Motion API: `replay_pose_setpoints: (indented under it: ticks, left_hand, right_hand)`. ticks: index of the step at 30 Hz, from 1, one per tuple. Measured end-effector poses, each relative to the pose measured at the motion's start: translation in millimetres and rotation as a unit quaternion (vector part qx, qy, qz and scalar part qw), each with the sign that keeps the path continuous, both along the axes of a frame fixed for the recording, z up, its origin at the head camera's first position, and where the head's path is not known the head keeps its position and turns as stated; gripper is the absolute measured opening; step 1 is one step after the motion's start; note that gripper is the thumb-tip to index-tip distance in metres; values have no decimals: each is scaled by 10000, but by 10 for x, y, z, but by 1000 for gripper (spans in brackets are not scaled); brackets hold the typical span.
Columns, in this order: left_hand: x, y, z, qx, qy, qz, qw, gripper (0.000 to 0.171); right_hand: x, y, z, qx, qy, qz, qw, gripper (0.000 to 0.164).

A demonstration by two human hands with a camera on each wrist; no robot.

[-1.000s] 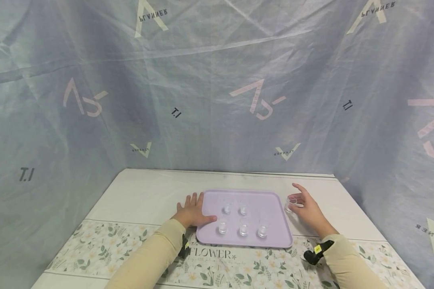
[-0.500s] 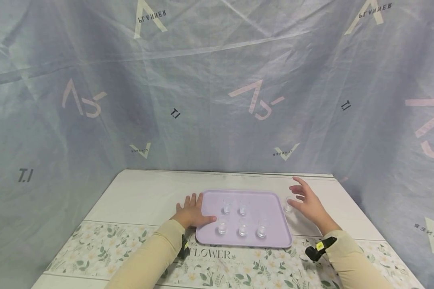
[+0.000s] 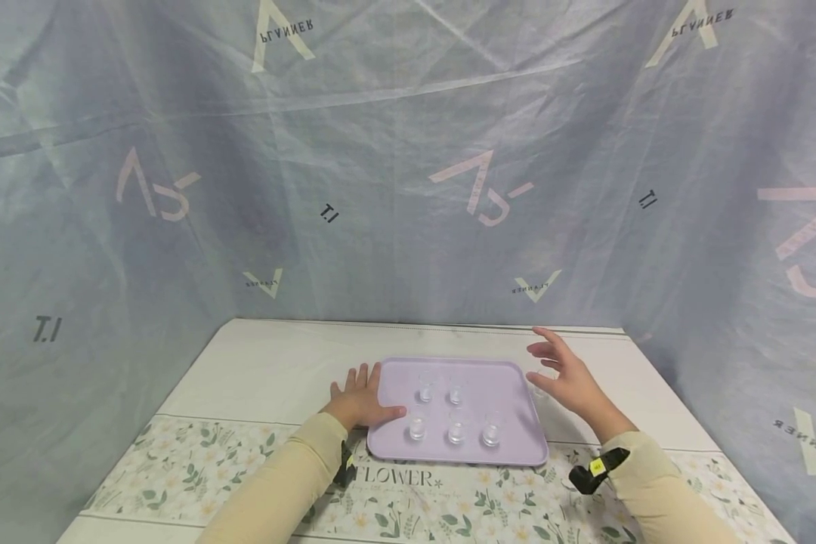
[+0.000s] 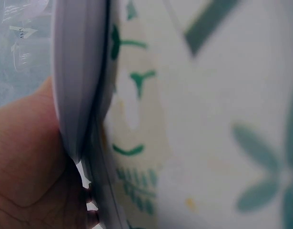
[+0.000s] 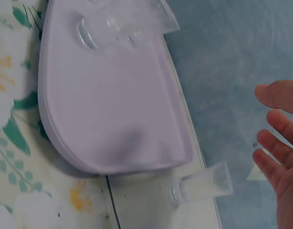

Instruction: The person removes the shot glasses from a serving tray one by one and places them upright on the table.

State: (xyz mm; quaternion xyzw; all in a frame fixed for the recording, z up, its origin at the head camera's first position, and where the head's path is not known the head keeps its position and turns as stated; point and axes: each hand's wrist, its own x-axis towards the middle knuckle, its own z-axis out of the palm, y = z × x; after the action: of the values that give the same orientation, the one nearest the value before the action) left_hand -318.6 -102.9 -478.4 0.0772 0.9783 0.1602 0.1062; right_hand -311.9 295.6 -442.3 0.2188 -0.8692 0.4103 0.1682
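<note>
A lilac tray (image 3: 476, 378) lies on the table with several small clear shot glasses standing on it, two behind and three in front; one is the front right glass (image 3: 491, 431). My left hand (image 3: 360, 400) rests at the tray's left edge, fingers spread and thumb reaching over the rim. Past the right edge, my right hand (image 3: 571, 381) is raised with fingers apart and holds nothing. Below it another clear shot glass (image 5: 203, 183) stands upright on the table beside the tray, partly hidden by the hand in the head view.
White table covering (image 3: 279, 363) with a printed floral band (image 3: 197, 461) lies under everything. Grey-blue fabric curtains (image 3: 394, 189) enclose the table at the back and both sides.
My right hand has let go of the shot glass beside the tray, risen above it and drifted left toward the tray. My left hand stays at the tray's edge.
</note>
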Motion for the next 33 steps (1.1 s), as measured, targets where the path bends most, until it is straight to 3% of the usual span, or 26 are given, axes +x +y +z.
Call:
replay_pose_setpoints:
  ticks: [9,14,21,28,33]
  left_hand:
    - [-13,-2,-2,-53,-16,-4,10000,116]
    - [-20,5,-8,-20,-54,15,10000,115]
    - [-141,-3,-196,-50,-87,105,9999,118]
    - [-23,14,-5,-3,-27,29,10000,114]
    - [9,18,40,-78,-4,18,10000,113]
  right_hand:
    - [126,-197,66,-76,8,413,9991,83]
    - [208,-267,25,-236,-254,616,9975,83]
    - [308,-321,-148,-564,-633,1056,9908,82]
    - [404,-380,-279,-673,-595,1339,9869,80]
    - [441,-405,-372,-759,-830,1513,9821,83]
